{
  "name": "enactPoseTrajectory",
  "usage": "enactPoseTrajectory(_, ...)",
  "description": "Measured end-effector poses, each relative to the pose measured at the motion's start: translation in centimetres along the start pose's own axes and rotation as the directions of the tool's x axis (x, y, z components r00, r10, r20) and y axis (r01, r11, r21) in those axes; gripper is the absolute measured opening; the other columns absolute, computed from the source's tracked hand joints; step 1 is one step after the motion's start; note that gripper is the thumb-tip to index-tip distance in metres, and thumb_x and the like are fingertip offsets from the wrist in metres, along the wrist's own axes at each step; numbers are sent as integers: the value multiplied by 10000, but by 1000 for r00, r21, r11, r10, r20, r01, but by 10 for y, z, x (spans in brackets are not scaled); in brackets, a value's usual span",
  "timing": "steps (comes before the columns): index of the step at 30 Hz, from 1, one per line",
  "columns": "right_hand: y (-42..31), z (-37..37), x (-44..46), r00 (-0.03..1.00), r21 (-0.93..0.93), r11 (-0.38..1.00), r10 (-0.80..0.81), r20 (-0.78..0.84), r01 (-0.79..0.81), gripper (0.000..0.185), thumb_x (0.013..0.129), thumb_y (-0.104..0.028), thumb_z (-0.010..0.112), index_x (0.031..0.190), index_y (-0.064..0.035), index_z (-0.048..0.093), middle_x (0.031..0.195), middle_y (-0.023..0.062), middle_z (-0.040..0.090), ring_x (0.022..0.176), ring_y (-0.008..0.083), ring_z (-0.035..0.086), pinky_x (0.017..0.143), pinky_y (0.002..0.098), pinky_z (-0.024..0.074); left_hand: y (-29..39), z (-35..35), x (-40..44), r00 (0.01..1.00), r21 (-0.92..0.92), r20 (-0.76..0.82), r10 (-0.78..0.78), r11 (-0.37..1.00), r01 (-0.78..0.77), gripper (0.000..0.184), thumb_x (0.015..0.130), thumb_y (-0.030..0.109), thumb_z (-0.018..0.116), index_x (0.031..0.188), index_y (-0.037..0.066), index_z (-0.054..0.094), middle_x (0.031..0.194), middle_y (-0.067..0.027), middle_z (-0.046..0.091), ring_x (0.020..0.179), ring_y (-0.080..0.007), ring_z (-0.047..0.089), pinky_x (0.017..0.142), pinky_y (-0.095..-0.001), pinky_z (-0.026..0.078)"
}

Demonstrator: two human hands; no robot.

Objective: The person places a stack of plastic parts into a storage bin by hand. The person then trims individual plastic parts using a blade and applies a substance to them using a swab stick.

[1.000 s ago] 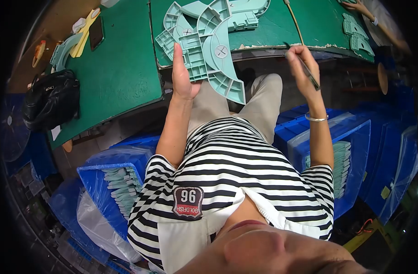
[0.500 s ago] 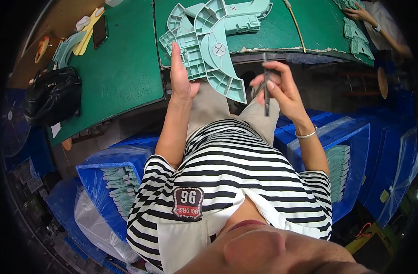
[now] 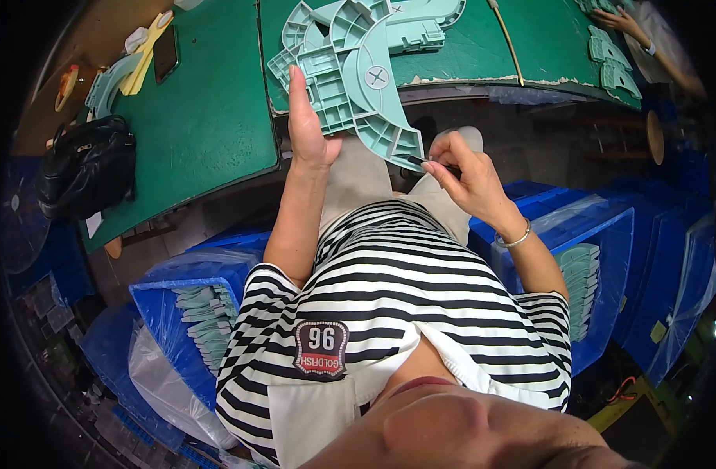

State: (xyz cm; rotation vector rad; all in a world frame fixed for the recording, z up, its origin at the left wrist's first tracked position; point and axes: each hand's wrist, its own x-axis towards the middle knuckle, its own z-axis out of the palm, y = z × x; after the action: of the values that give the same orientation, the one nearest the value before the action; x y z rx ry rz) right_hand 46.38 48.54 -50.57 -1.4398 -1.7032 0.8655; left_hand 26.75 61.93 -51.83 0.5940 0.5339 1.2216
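Note:
A mint-green ribbed plastic part [image 3: 350,90] with a curved arm hangs over the front edge of the green table [image 3: 467,66]. My left hand [image 3: 311,129] holds it at its left side, thumb up along the ribs and the other fingers hidden beneath. My right hand [image 3: 467,172] is closed in a pinch round a thin dark tool [image 3: 414,160], most of which the fingers cover. The tool's tip meets the lower right end of the curved arm. Another mint-green part [image 3: 424,27] lies on the table just behind.
A thin stick [image 3: 508,43] lies on the table. At left are a phone [image 3: 166,55], yellow scissors-like item [image 3: 145,62] and black bag [image 3: 88,168]. Blue crates [image 3: 170,293] of green parts flank me. A co-worker's hand [image 3: 620,22] is at far right, near more parts [image 3: 608,59].
My right hand has come left and down with the dark tool, from beyond the table edge to the end of the curved arm. My left hand keeps its hold, almost unmoved.

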Motion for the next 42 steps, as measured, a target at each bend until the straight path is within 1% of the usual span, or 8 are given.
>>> enactPoseTrajectory(10, 4, -1, 0, 999, -45, 999, -1, 50, 4, 210, 874, -122, 656, 873, -26, 469, 667, 132, 622, 595, 289, 640, 510, 336, 460, -3, -2, 1, 1000, -30, -15, 0, 1000, -1, 460, 1022, 379, 360, 1316, 41, 467, 1251, -82, 584, 1102, -222, 597, 945, -385, 493)
enactPoseTrajectory(21, 0, 3, 4, 997, -68, 997, -31, 78, 36, 216, 879, -140, 648, 846, -25, 469, 654, 132, 612, 564, 321, 609, 493, 367, 442, -7, 0, -2, 998, 19, -56, 32, 999, -31, 494, 1014, 419, 379, 1313, 35, 461, 1256, -70, 564, 1119, -190, 570, 961, -353, 468)
enactPoseTrajectory(24, 3, 3, 3, 997, -55, 997, -44, 66, 48, 204, 879, -54, 641, 833, -8, 448, 613, 95, 564, 498, 176, 537, 483, 273, 398, -7, -1, -2, 998, 22, -48, 34, 999, -33, 493, 1016, 418, 370, 1313, 35, 461, 1256, -69, 565, 1118, -190, 571, 958, -352, 470)
enactPoseTrajectory(30, 6, -3, 1, 992, 96, 994, 43, 116, -54, 199, 903, -59, 620, 817, -18, 446, 585, 48, 545, 514, 90, 529, 471, 250, 374, -7, -2, 0, 999, 10, -27, 25, 1000, -25, 495, 1019, 420, 357, 1315, 37, 459, 1255, -68, 565, 1111, -189, 575, 958, -354, 471)
enactPoseTrajectory(33, 8, -15, -1, 977, 174, 974, 114, 180, -146, 204, 899, -123, 628, 846, -28, 455, 594, 76, 549, 496, 138, 506, 476, 282, 375, -5, -5, 0, 999, -17, -25, 20, 1000, -21, 471, 1024, 390, 348, 1314, 37, 465, 1254, -82, 577, 1110, -213, 586, 951, -373, 485)
enactPoseTrajectory(36, 13, -11, 1, 996, 189, 980, 57, 67, -68, 275, 869, -172, 678, 867, -36, 439, 588, 40, 494, 523, 84, 432, 478, 256, 351, -5, -2, -1, 999, -30, -32, 24, 999, -25, 466, 1027, 379, 342, 1316, 36, 466, 1259, -90, 579, 1114, -224, 589, 951, -383, 489)
enactPoseTrajectory(40, 3, 9, 11, 984, 30, 987, 158, -78, -156, 548, 739, -332, 810, 940, -53, 384, 642, 48, 484, 520, 120, 439, 478, 268, 367, -7, 5, -4, 1000, 14, -16, 20, 1000, -20, 507, 1018, 427, 351, 1332, 40, 442, 1274, -70, 556, 1138, -197, 564, 972, -363, 463)
enactPoseTrajectory(42, 4, 27, 17, 980, -12, 990, 135, -148, -138, 569, 731, -348, 813, 936, -52, 372, 641, 54, 483, 513, 145, 455, 480, 283, 382, -9, 4, -5, 999, 9, -38, 20, 1000, -19, 491, 1022, 406, 346, 1326, 37, 456, 1268, -84, 569, 1127, -216, 578, 965, -379, 476)
